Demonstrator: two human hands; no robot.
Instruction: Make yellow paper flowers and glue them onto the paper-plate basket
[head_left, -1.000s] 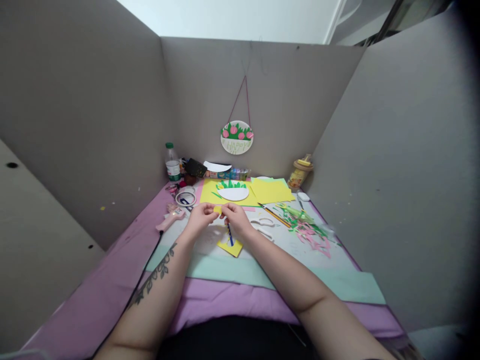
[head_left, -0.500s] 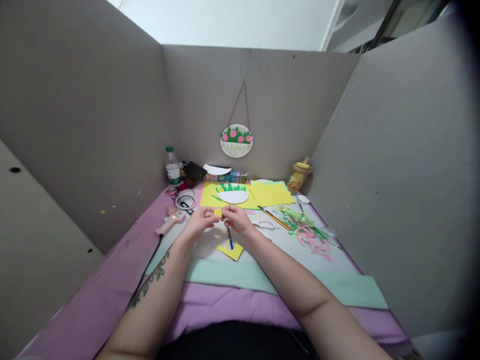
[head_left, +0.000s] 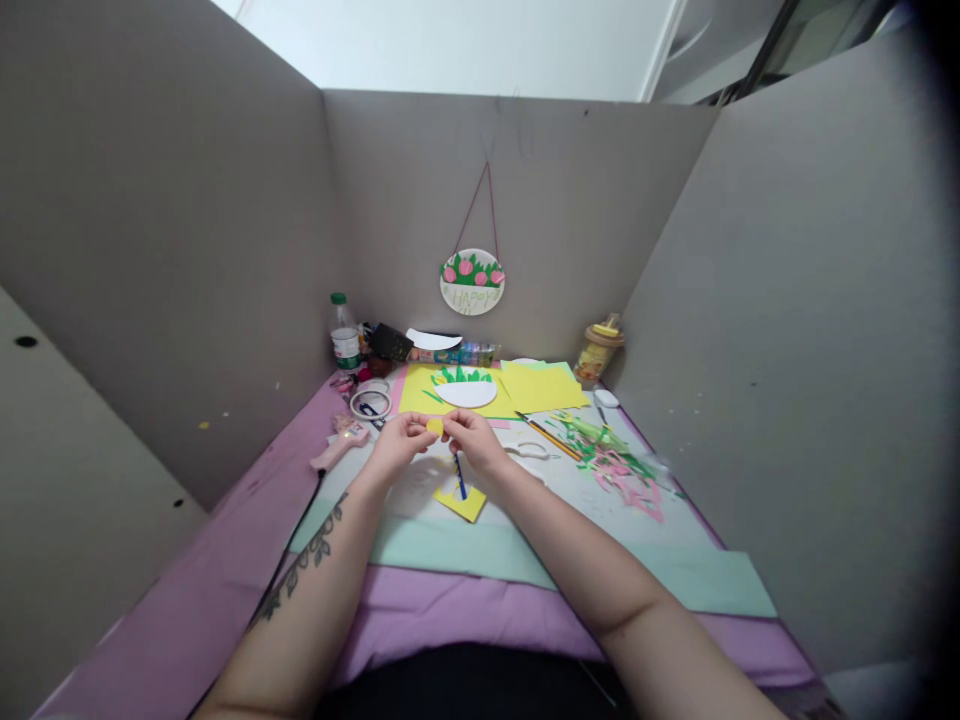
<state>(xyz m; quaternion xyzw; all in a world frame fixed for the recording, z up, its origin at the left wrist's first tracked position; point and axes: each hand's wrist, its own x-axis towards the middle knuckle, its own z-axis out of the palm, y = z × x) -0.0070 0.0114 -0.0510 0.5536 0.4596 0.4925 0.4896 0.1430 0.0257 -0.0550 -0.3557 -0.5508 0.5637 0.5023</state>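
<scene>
Between my two hands is a small yellow paper piece (head_left: 435,427). My left hand (head_left: 401,443) pinches its left side and my right hand (head_left: 474,440) pinches its right side, both held above the table. Below them a dark blue pen (head_left: 460,478) lies on a yellow paper sheet (head_left: 466,506). Just beyond the hands, a white paper plate half (head_left: 466,393) with green paper leaves and a bit of yellow lies on larger yellow sheets (head_left: 544,388). The exact outline of the held piece is partly hidden by my fingers.
A pink glue gun (head_left: 340,446) and tape rolls (head_left: 370,402) lie at left. White-handled scissors (head_left: 529,450), pencils (head_left: 555,440) and green and pink paper scraps (head_left: 619,465) are at right. A bottle (head_left: 345,335) and a cup (head_left: 598,352) stand behind; a decorated plate (head_left: 472,297) hangs on the wall.
The yellow piece has turned slightly between my fingers and shows a little differently. Both hands stay in almost the same place.
</scene>
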